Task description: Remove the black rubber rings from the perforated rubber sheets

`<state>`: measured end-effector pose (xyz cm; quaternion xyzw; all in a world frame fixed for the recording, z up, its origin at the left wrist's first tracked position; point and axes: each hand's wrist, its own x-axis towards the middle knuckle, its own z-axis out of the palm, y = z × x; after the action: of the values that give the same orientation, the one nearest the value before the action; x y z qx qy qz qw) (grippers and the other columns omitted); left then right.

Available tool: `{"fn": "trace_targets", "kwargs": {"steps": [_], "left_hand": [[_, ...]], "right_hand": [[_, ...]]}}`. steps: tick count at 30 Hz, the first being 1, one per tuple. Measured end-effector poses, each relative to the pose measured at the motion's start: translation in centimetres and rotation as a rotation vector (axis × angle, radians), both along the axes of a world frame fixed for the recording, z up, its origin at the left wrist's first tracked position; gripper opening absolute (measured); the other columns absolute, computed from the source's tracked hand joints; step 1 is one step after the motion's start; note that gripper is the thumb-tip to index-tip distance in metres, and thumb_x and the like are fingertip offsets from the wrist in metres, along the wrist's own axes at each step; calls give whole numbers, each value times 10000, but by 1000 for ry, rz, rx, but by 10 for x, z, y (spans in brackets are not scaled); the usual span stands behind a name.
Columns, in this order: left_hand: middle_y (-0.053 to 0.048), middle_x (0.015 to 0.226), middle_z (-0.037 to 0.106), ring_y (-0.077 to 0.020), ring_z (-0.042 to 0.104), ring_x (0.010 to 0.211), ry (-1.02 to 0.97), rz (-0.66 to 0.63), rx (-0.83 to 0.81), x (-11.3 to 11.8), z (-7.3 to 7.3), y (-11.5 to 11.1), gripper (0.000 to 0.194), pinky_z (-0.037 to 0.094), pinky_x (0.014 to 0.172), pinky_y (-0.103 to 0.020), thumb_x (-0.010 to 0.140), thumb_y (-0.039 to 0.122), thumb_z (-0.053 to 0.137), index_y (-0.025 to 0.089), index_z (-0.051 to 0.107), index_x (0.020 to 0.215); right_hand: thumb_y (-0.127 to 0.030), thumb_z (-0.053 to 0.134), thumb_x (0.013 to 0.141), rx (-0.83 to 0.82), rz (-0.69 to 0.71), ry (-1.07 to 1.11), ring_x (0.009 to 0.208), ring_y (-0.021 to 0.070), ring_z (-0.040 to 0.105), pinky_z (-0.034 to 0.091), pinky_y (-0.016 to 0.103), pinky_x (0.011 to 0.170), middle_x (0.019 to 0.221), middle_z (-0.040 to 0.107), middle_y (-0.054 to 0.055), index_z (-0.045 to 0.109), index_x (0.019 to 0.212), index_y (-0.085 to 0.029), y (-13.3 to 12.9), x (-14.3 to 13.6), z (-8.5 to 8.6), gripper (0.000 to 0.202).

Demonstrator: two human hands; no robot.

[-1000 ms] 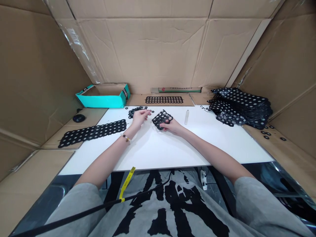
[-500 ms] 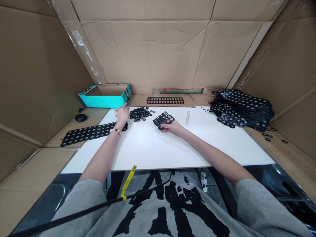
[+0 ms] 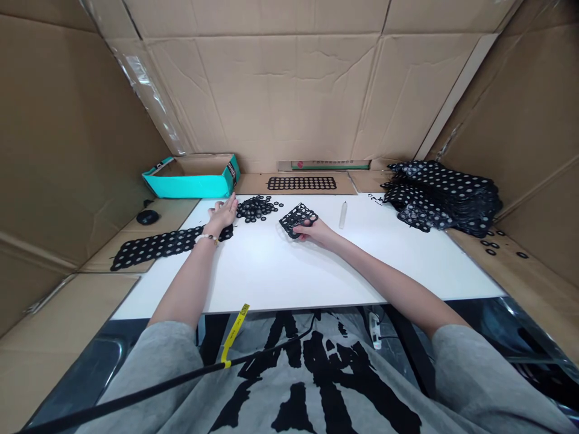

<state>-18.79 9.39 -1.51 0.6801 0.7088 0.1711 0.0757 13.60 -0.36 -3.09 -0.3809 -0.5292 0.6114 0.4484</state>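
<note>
My left hand [image 3: 221, 215] lies by the left edge of a heap of small black rings [image 3: 256, 208], its fingers stretched out and apart, with nothing visible in them. Under its wrist runs one end of a long black perforated sheet [image 3: 158, 246]. Between thumb and fingers, my right hand [image 3: 319, 232] grips a small black perforated sheet [image 3: 296, 218], which looks bent or folded and is tilted above the white tabletop [image 3: 289, 277]. The right fingers partly cover its lower right part.
A turquoise box [image 3: 187, 188] stands at the back left, near a round black object [image 3: 148, 217]. Another perforated sheet [image 3: 301, 183] lies on cardboard at the back. Right of my hand is a pale slim stick [image 3: 343, 215]. Perforated sheets [image 3: 465, 202] are stacked far right, beside loose rings [image 3: 491, 244].
My left hand has shifted slightly toward me and turned flatter beside the ring heap. My right hand and its sheet have stayed nearly still.
</note>
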Motion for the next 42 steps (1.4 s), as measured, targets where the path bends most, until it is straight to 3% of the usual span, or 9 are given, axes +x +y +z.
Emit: {"fn": "trace_targets", "kwargs": {"steps": [6, 12, 20, 23, 27, 31, 34, 38, 42], "left_hand": [[-130, 1392, 526, -397, 374, 1278, -176, 152, 222, -1, 6, -5, 553, 316, 999, -604, 960, 433, 225, 248, 478, 1415], [-111, 1142, 696, -383, 502, 1184, -42, 153, 68, 2, 12, -5, 334, 302, 1011, -548, 833, 298, 510, 229, 723, 1080], [-90, 1079, 718, -357, 560, 1139, -46, 185, 33, -2, 15, -3, 232, 361, 963, -492, 771, 285, 600, 239, 745, 946], [-93, 1016, 731, -306, 614, 1050, -165, 219, 117, -4, 15, 0, 250, 427, 903, -402, 741, 307, 631, 202, 735, 942], [-100, 995, 740, -226, 657, 926, -377, 90, 213, 2, 12, 1, 312, 465, 845, -295, 777, 300, 563, 132, 729, 982], [-77, 1025, 736, -253, 626, 999, -255, 72, 164, 12, 9, -3, 309, 440, 881, -324, 788, 296, 557, 178, 742, 1005], [-74, 1057, 721, -276, 576, 1071, -148, 61, 267, 20, 16, -11, 374, 395, 939, -366, 832, 307, 531, 204, 694, 1152], [-98, 1096, 695, -236, 578, 984, -175, -132, 456, 45, 40, -33, 418, 387, 948, -354, 912, 356, 439, 157, 648, 1214], [-72, 970, 722, -210, 587, 913, -194, -674, 326, 88, 55, -63, 347, 417, 887, -324, 879, 461, 539, 198, 735, 990]], "right_hand": [[-353, 868, 493, -12, 0, -9, 504, 100, 534, 481, 255, 488, 587, 585, -16, 615, 635, -138, 0, 0, -1, 361], [-356, 871, 475, -22, -3, -3, 502, 103, 530, 475, 252, 480, 567, 577, -18, 616, 617, -138, -1, 0, 2, 365], [-373, 873, 472, -16, 4, -6, 508, 101, 530, 481, 235, 465, 575, 600, -11, 626, 644, -137, -2, 0, 2, 382], [-380, 873, 468, -12, 0, -4, 505, 102, 530, 477, 233, 461, 566, 593, -15, 622, 638, -138, -1, -1, 1, 387], [-361, 862, 497, 0, 8, -12, 508, 103, 532, 480, 248, 476, 587, 601, -7, 628, 653, -137, -2, -1, 2, 359], [-347, 861, 490, -11, -2, -10, 510, 103, 526, 474, 249, 475, 592, 605, -6, 631, 657, -135, -2, -1, 2, 355], [-344, 858, 496, -13, -4, -12, 507, 104, 526, 474, 250, 472, 582, 595, -8, 626, 640, -134, -2, -1, 3, 345], [-340, 826, 569, -12, 11, -10, 512, 105, 537, 472, 246, 473, 592, 593, -8, 631, 674, -136, -3, -2, 6, 301], [-327, 799, 601, -16, 35, -14, 513, 105, 542, 471, 238, 477, 583, 587, -14, 604, 682, -143, -3, -1, 7, 280]]}}
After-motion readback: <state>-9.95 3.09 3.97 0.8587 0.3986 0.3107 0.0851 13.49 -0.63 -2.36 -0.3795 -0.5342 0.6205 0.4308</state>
